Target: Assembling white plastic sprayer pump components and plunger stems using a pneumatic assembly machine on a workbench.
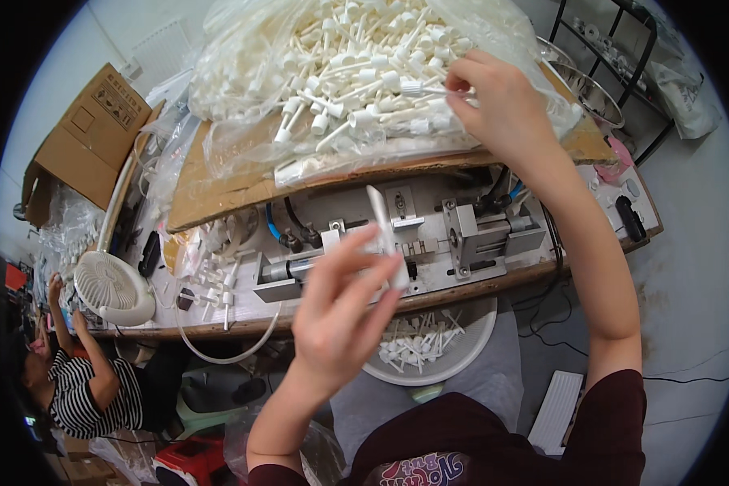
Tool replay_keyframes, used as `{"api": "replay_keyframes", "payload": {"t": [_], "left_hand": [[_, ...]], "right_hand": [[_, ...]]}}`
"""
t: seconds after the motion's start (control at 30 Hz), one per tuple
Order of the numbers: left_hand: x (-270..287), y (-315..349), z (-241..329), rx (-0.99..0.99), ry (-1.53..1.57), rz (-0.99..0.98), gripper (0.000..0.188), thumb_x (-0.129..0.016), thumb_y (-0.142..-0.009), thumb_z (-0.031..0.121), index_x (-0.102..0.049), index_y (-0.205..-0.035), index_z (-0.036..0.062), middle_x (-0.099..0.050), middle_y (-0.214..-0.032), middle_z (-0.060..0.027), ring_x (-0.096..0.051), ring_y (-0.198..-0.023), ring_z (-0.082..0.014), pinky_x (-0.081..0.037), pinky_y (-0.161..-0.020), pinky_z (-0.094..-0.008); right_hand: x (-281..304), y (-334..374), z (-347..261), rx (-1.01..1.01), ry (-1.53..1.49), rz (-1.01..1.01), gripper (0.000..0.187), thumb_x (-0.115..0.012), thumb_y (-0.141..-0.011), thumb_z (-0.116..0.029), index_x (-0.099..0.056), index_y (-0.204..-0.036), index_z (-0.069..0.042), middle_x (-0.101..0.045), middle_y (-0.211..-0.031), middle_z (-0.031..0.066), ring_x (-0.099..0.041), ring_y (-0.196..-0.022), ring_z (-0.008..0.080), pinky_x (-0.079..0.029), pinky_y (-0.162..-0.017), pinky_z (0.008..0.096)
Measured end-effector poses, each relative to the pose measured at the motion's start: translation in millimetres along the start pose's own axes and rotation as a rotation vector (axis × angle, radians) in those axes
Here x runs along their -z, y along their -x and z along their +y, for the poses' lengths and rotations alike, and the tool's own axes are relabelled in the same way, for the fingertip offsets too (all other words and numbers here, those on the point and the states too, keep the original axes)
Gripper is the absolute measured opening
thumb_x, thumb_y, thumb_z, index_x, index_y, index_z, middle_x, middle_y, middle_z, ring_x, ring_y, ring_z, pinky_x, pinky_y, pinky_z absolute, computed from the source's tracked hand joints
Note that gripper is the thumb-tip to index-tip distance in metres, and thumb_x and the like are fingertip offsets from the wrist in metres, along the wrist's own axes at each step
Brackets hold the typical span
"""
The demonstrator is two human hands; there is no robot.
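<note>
Head view: the wooden bench (462,292) is the largest item, its front edge closely lined with equipment. On it, a brown cardboard sheet (190,190) bears a loose heap (364,73) of white capped stems; I judge that a careless pull low in the heap could start a slide over the sheet's near edge. Below that edge is the metal fixture (466,239); strays falling between its blocks could, in my judgement, jam it. Under the bench edge, a round basket (486,332) contains more white parts; anything dropped there would be hard to pick out again. My right hand (502,101) reaches into the heap, fingers curled at the stem of a ribbed-cap piece (411,87); I cannot tell whether they grip it. Crossed stems could drag neighbours along. My left hand (336,316) pinches a slim white piece (385,223) between thumb and fingers, tilted, in front of the fixture. It is blurred, so its seating in my grip is unverified; with attention divided between two hands, it could slip or twist.
</note>
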State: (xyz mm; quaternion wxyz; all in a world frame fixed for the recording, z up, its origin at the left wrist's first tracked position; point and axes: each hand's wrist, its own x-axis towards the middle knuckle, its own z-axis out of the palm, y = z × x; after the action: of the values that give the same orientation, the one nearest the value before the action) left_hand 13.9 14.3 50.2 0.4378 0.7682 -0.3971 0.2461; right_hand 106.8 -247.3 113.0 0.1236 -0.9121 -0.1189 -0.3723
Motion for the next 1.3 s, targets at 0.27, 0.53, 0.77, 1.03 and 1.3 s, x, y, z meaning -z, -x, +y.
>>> {"api": "replay_keyframes", "payload": {"t": [0.27, 0.53, 0.77, 1.03, 1.3], "left_hand": [[-40, 53, -19, 0.028, -0.304, -0.220, 0.030, -0.078, -0.076, 0.006, -0.074, -0.106, 0.0024, -0.072, -0.117, -0.0087, -0.070, -0.085, -0.0210, -0.054, -0.071, -0.0309], [-33, 33, -19, 0.064, -0.329, -0.361, 0.027, -0.075, -0.077, 0.009, -0.073, -0.103, 0.0012, -0.071, -0.119, -0.0113, -0.067, -0.063, -0.0159, -0.050, -0.060, -0.0284], [-35, 33, -20, 0.118, -0.297, -0.329, 0.029, -0.080, -0.075, 0.010, -0.076, -0.103, 0.0074, -0.073, -0.117, -0.0061, -0.064, -0.057, -0.0192, -0.051, -0.055, -0.0279], [1, -17, -20, 0.170, -0.007, -0.073, 0.025, -0.080, -0.079, 0.002, -0.075, -0.104, 0.0025, -0.075, -0.102, -0.0085, -0.066, -0.073, -0.0114, -0.053, -0.063, -0.0251], [-2, -107, -76, -0.058, -0.353, 0.128, 0.019, -0.072, -0.088, 0.008, -0.076, -0.106, 0.0074, -0.075, -0.099, -0.0103, -0.070, -0.091, -0.0193, -0.053, -0.079, -0.0309]], "right_hand": [[17, 53, -29, -0.122, -0.392, 0.102, 0.023, -0.064, -0.082, 0.004, -0.064, -0.104, -0.002, -0.068, -0.093, 0.0118, -0.070, -0.082, 0.0240, -0.057, -0.081, 0.0342], [62, 111, -74, -0.375, -0.838, -0.108, 0.045, -0.073, -0.081, -0.007, -0.057, -0.122, 0.005, -0.058, -0.128, 0.0199, -0.065, -0.113, 0.0254, -0.051, -0.096, 0.0353], [32, 143, -78, -0.152, -0.647, -0.081, 0.034, -0.081, -0.075, 0.001, -0.069, -0.106, 0.000, -0.064, -0.123, 0.0183, -0.068, -0.093, 0.0203, -0.058, -0.069, 0.0281], [9, 170, -90, 0.048, -0.347, -0.185, 0.033, -0.076, -0.070, -0.005, -0.065, -0.101, 0.002, -0.065, -0.126, 0.0176, -0.069, -0.088, 0.0256, -0.056, -0.071, 0.0333], [-20, 171, -101, 0.229, -0.114, -0.248, 0.017, -0.066, -0.074, -0.011, -0.062, -0.089, -0.002, -0.069, -0.123, 0.0197, -0.058, -0.057, 0.0091, -0.043, -0.054, 0.0239]]}}
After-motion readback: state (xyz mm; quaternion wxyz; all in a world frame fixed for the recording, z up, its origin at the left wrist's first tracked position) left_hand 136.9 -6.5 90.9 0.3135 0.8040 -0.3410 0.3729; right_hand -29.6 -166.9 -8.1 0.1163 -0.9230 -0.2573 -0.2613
